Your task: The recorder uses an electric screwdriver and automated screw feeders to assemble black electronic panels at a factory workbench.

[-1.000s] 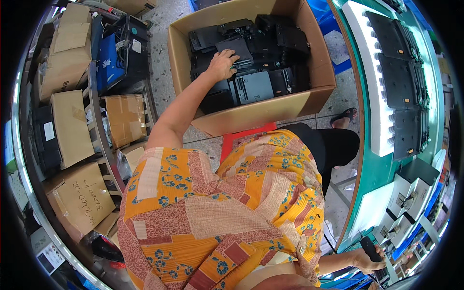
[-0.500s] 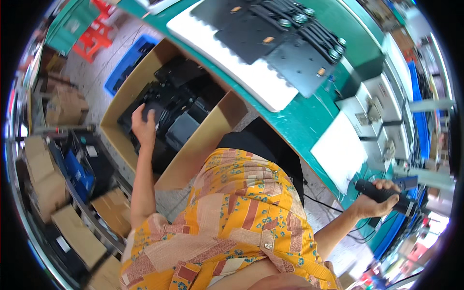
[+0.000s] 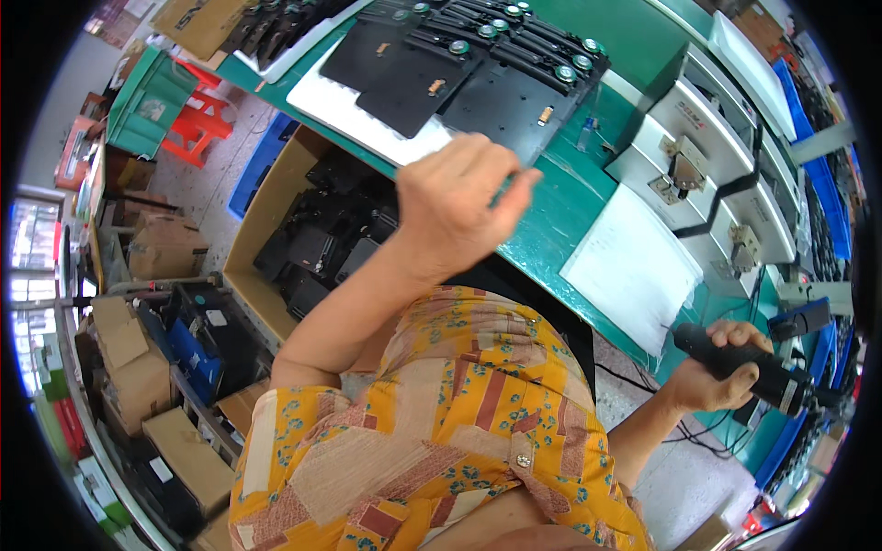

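My left hand (image 3: 459, 207) is raised over the near edge of the green table, its thumb held apart from the half-bent fingers and nothing visible in it. Just beyond it, a white foam-like tray (image 3: 335, 108) bears flat black plates (image 3: 400, 103) with black arms and round metal ends. At the right, my right hand (image 3: 712, 376) is wrapped around a black electric screwdriver (image 3: 781, 384), held sideways near the table's edge. Left of my body stands a cardboard box (image 3: 246, 248) with black parts (image 3: 317, 241) inside, partly hidden by my left forearm.
White devices with metal fittings (image 3: 680, 174) stand on the right of the green table (image 3: 551, 220), beside a white sheet (image 3: 634, 266). A blue crate (image 3: 262, 170) and red stool (image 3: 197, 129) are at the far left. Cartons (image 3: 188, 459) fill a rack on the left. Cables (image 3: 703, 436) hang at right.
My left hand has come up out of the cardboard box and moved right, toward the tray of plates. My right hand keeps its grip on the screwdriver. The view has shifted somewhat.
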`<move>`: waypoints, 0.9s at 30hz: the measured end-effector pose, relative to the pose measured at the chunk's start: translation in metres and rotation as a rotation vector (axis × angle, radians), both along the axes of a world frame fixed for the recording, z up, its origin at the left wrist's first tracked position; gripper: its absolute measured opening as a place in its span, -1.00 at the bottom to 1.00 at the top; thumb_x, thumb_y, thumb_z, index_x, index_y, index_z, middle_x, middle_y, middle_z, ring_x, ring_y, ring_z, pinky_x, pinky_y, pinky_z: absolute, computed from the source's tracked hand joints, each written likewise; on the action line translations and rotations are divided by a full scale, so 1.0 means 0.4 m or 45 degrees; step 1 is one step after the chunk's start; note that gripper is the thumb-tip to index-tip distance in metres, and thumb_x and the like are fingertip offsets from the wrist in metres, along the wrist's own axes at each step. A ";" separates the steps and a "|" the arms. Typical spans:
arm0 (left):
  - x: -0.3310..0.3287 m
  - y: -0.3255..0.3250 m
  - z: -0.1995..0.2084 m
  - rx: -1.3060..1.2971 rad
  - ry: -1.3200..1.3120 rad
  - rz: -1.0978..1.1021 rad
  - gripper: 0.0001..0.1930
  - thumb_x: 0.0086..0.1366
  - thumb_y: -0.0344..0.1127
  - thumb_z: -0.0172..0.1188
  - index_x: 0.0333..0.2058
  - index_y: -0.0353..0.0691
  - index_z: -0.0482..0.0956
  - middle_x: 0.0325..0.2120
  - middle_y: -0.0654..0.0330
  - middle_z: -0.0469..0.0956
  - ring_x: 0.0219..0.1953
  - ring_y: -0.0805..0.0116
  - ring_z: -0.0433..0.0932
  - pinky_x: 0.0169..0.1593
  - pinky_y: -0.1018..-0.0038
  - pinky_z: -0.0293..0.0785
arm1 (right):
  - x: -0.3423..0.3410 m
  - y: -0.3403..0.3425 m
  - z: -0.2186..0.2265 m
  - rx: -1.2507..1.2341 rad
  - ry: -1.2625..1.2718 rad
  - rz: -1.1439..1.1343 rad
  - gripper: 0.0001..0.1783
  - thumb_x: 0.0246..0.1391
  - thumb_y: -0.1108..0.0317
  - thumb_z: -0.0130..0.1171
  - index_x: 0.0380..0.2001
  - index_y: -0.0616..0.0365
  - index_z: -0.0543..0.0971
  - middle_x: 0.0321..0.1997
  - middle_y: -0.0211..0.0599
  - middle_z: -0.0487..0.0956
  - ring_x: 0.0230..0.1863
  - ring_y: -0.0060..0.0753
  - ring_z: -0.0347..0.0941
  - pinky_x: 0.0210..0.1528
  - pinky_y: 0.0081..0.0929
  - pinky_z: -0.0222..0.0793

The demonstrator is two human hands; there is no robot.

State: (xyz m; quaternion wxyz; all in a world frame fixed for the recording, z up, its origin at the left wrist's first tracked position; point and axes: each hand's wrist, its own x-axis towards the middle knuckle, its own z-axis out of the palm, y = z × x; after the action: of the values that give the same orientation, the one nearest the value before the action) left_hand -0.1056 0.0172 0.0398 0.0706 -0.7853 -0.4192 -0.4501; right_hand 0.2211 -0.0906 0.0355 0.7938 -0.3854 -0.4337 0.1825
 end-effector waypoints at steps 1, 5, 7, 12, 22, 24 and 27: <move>0.031 -0.012 -0.017 -0.203 -0.194 -0.036 -0.80 0.00 -0.55 0.45 -0.41 -0.27 0.59 -0.49 0.17 0.60 -0.49 0.26 0.59 -0.45 0.47 0.48 | 0.002 -0.007 -0.003 0.006 0.036 -0.003 -0.40 0.10 -0.03 0.35 -0.02 0.21 0.46 -0.28 -0.22 0.42 -0.35 -0.37 0.36 -0.28 -0.39 0.35; 0.036 -0.009 -0.031 -0.019 0.009 0.019 -0.80 0.00 -0.51 0.48 -0.46 -0.25 0.59 -0.56 0.20 0.57 -0.57 0.30 0.56 -0.53 0.46 0.43 | 0.005 -0.017 -0.003 0.014 -0.037 0.016 -0.40 0.12 -0.06 0.32 -0.01 0.20 0.46 -0.29 -0.24 0.39 -0.33 -0.36 0.36 -0.29 -0.38 0.35; 0.029 -0.020 -0.042 -0.031 0.030 0.047 -0.81 0.03 -0.53 0.48 -0.49 -0.25 0.59 -0.61 0.23 0.55 -0.62 0.43 0.53 -0.54 0.51 0.41 | 0.007 -0.012 -0.006 0.033 -0.116 0.036 -0.41 0.15 -0.05 0.29 0.00 0.21 0.44 -0.28 -0.22 0.39 -0.33 -0.34 0.36 -0.30 -0.38 0.35; -0.087 -0.020 -0.034 -0.348 -0.597 0.395 -0.92 0.20 -0.47 0.39 -0.42 -0.29 0.65 -0.61 0.31 0.55 -0.62 0.60 0.45 -0.54 0.64 0.33 | 0.019 -0.020 -0.012 0.018 -0.127 0.011 -0.40 0.18 -0.14 0.21 -0.04 0.21 0.42 -0.27 -0.17 0.37 -0.35 -0.30 0.35 -0.30 -0.36 0.35; -0.237 -0.049 -0.009 -1.629 -2.300 -0.512 -0.59 0.46 -0.37 0.06 0.15 -0.58 0.40 -0.22 0.15 0.61 -0.44 0.64 0.41 -0.54 0.77 0.26 | 0.028 -0.017 -0.007 -0.031 -0.141 -0.014 -0.37 0.17 -0.16 0.22 -0.06 0.23 0.42 -0.27 -0.17 0.35 -0.36 -0.31 0.33 -0.27 -0.30 0.34; -0.223 -0.042 0.002 -1.591 -2.357 -0.516 -0.60 0.46 -0.37 0.06 0.13 -0.58 0.41 -0.22 0.14 0.62 -0.44 0.62 0.43 -0.53 0.76 0.27 | 0.023 -0.015 -0.007 -0.026 -0.148 -0.020 -0.37 0.17 -0.15 0.22 -0.07 0.25 0.42 -0.27 -0.17 0.35 -0.36 -0.31 0.33 -0.27 -0.29 0.34; -0.213 -0.038 0.016 -1.544 -2.241 -0.347 -0.66 0.44 -0.35 0.10 0.04 -0.54 0.50 -0.24 0.12 0.66 -0.44 0.58 0.46 -0.52 0.73 0.30 | 0.015 -0.015 -0.005 -0.019 -0.172 -0.030 -0.36 0.17 -0.15 0.22 -0.07 0.26 0.42 -0.27 -0.16 0.36 -0.36 -0.31 0.34 -0.27 -0.29 0.34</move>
State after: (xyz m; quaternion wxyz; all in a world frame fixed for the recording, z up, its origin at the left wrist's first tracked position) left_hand -0.1907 0.0021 0.0463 -0.7075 -0.1299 -0.3850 -0.5782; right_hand 0.2271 -0.0966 0.0335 0.7620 -0.4076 -0.4804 0.1500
